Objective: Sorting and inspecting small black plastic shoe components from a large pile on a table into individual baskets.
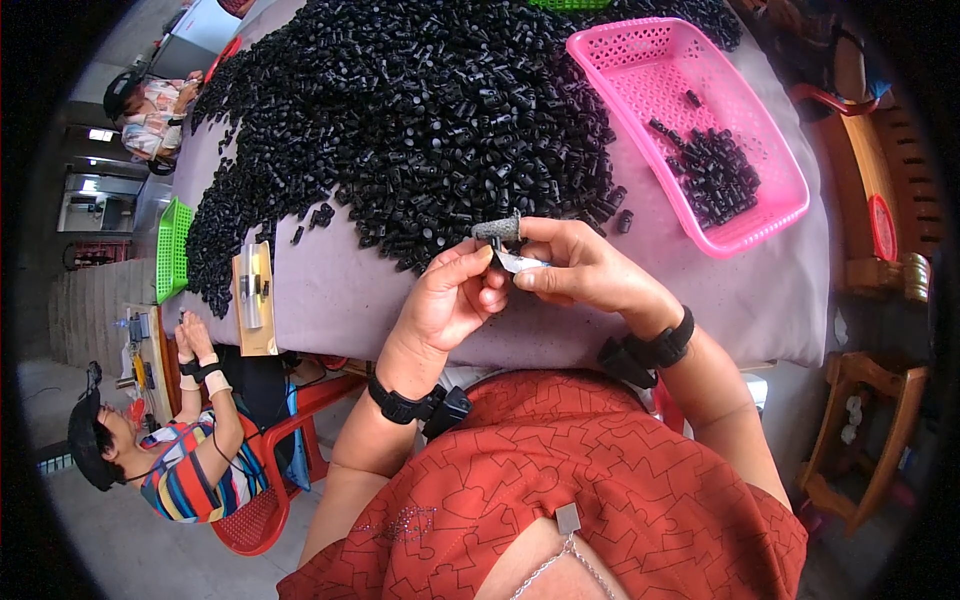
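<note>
Over the near part of the table, my left hand [455, 295] pinches a small black plastic part [496, 243] between thumb and fingers. Most of that part is hidden. My right hand [585, 268] meets it from the other side, thumb and fingers closed on a small pale, shiny flat strip [518, 262]; whether it is a blade I cannot tell. A grey textured finger cover [495, 230] sits at the tip of my right index finger, above the black part. Just beyond my hands spreads a large heap of similar black parts [440, 120].
A pink perforated basket [655, 150] with some black parts stands at the right. Left lie a green basket [174, 250] and a cardboard piece [258, 335] with a clear tube. Two people sit along the left side, one on a red chair [250, 525]. A wooden stand [865, 440] is at right.
</note>
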### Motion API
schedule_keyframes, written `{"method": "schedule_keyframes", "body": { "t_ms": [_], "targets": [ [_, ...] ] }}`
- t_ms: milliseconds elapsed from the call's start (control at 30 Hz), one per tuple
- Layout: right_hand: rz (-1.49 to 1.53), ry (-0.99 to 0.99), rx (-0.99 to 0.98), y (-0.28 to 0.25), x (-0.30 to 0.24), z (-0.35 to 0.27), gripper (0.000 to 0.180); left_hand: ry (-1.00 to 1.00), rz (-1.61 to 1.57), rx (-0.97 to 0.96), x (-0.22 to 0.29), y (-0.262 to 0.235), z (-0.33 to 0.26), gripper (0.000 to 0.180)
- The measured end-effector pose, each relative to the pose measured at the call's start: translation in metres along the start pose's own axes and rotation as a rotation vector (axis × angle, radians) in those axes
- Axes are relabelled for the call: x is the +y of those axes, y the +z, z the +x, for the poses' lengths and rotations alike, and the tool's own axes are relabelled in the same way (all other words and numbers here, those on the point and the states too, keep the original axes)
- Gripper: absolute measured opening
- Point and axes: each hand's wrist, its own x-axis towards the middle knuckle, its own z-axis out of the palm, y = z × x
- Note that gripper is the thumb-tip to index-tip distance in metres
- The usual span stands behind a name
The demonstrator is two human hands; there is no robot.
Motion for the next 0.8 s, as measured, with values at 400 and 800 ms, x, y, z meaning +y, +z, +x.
{"method": "schedule_keyframes", "body": {
  "t_ms": [400, 800],
  "targets": [
    [0.003, 0.026, 0.047, -0.007, 0.0013, 0.0029, 0.032, 0.011, 0.052, -0.047, 0.0001, 0.0038, 0.0029, 0.011],
    [-0.018, 0.002, 0.048, -0.0005, 0.0038, 0.0014, 0.035, 0.031, 0.061, 0.034, 0.0, 0.0005, -0.001, 0.009]
  ]
}}
